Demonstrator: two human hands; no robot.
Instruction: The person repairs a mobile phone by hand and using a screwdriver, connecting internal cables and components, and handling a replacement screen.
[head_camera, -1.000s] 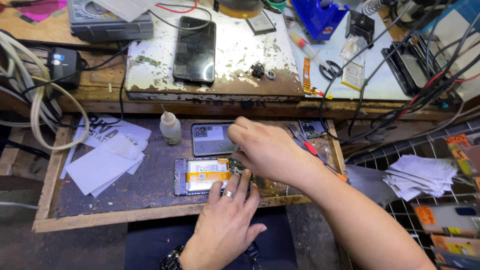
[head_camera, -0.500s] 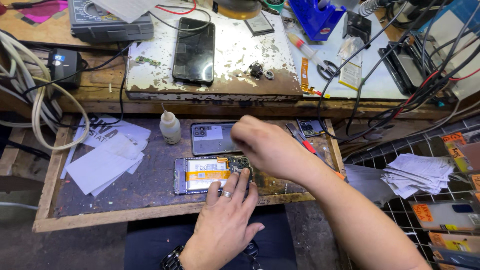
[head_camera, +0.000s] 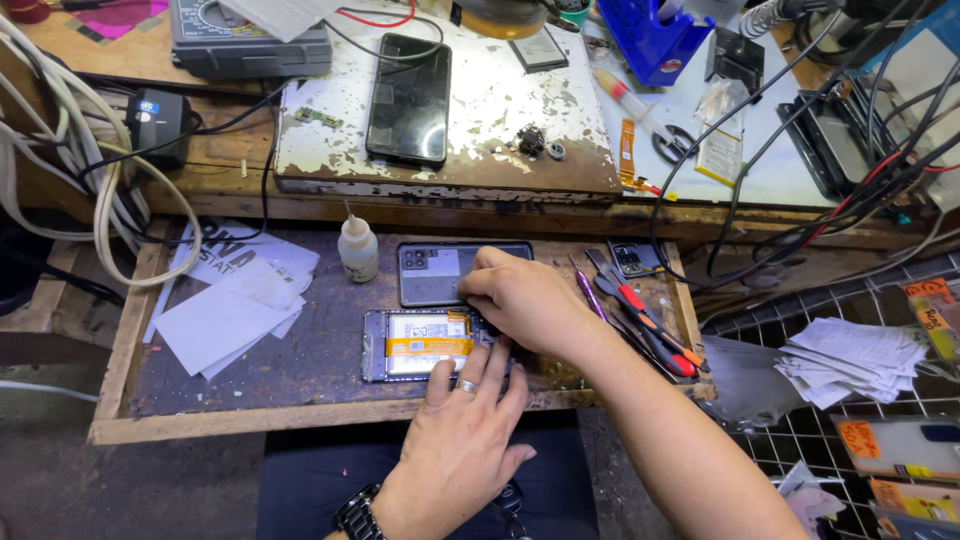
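**Opened phone mid-repair in the drawer tray**

Back cover already off: lying grey and face-down (head_camera: 440, 272) just beyond the opened phone (head_camera: 420, 345), on the far side of it in the wooden drawer (head_camera: 120, 350). Battery with orange strip exposed and apparently in place inside the frame. Left hand (head_camera: 465, 425) pressed flat, fingers spread, on the near right end of the phone, pinning it down. Right hand (head_camera: 520, 300) curled over the phone's right end, fingertips bunched together; whether clamped on a tool or part, cannot tell. Glue bottle (head_camera: 357, 248) standing left of the cover, untouched. Screwdrivers and picks (head_camera: 640, 320) lying just right of the hands. Judged from this: opening done, internal work under way, reassembly and cover refitting left.
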